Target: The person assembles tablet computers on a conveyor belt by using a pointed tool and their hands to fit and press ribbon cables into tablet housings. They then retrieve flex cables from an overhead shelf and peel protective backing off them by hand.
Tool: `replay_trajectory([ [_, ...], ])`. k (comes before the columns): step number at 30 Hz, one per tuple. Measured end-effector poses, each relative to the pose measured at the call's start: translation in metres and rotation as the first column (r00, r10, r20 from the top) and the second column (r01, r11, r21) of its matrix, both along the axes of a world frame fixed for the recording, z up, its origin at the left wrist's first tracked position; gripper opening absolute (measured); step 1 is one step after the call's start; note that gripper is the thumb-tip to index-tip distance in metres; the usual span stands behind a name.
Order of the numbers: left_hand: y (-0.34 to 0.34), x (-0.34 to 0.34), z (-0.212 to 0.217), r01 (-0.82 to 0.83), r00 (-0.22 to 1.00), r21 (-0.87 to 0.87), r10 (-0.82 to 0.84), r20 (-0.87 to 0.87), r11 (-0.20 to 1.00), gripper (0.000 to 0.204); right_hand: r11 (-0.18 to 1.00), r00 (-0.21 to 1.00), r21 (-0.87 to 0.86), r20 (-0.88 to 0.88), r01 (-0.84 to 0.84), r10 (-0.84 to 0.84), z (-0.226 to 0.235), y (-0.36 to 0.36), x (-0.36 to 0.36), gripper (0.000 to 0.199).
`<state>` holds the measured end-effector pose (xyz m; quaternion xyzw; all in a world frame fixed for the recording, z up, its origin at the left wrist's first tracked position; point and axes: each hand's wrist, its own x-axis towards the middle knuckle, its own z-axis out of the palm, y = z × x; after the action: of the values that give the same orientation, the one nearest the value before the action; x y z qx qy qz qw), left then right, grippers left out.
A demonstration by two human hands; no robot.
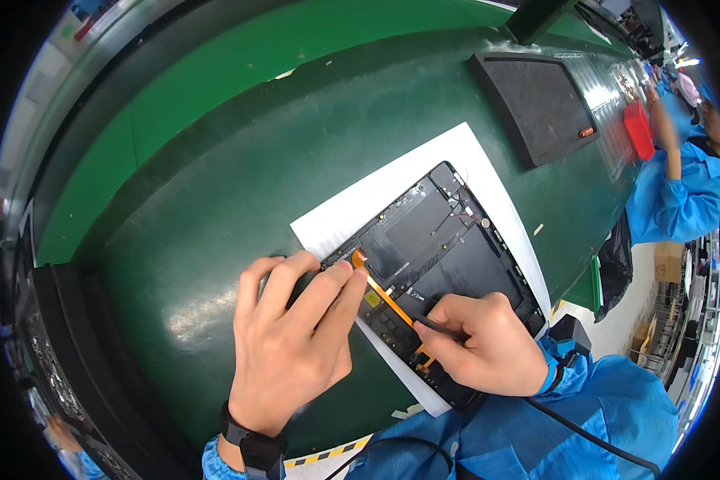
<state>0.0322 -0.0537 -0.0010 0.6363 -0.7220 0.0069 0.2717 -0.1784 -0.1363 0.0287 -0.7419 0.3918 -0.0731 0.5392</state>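
Observation:
An opened black tablet (444, 244) lies back-up on a white sheet (392, 192) on the green table. An orange flex cable (386, 298) runs along its near edge. My left hand (292, 340) rests flat on the tablet's near-left corner, fingertips pressing the cable's upper end. My right hand (488, 344) is closed around a thin black tool (440, 326) whose tip touches the lower part of the cable.
A black foam tray (536, 104) with a small orange piece lies at the far right of the green table (216, 200). A dark tray (64, 376) sits at the left edge. A person in a blue coat (680, 184) works further right, near a red box (638, 130).

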Motion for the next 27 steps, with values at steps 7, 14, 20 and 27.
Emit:
replay_trajectory([
  [7, -0.003, -0.002, -0.001, 0.001, 1.000, 0.036, -0.002, 0.015, 0.999, 0.037, 0.997, 0.992, 0.080, -0.128, 0.000, 0.010, 0.010, -0.007, 0.007, 0.011],
  [14, -0.003, -0.002, -0.001, 0.018, 0.999, 0.046, -0.017, -0.031, 0.999, 0.046, 0.994, 0.989, 0.110, -0.144, -0.010, 0.026, 0.010, -0.008, 0.010, 0.013],
  [20, -0.002, -0.002, -0.001, 0.010, 0.999, 0.065, -0.008, -0.034, 0.998, 0.047, 0.994, 0.987, 0.107, -0.160, -0.011, 0.028, 0.009, -0.008, 0.012, 0.014],
  [27, -0.003, -0.002, -0.001, 0.011, 0.999, 0.061, -0.009, -0.037, 0.998, 0.046, 0.994, 0.985, 0.105, -0.170, -0.021, 0.039, 0.009, -0.009, 0.013, 0.015],
])
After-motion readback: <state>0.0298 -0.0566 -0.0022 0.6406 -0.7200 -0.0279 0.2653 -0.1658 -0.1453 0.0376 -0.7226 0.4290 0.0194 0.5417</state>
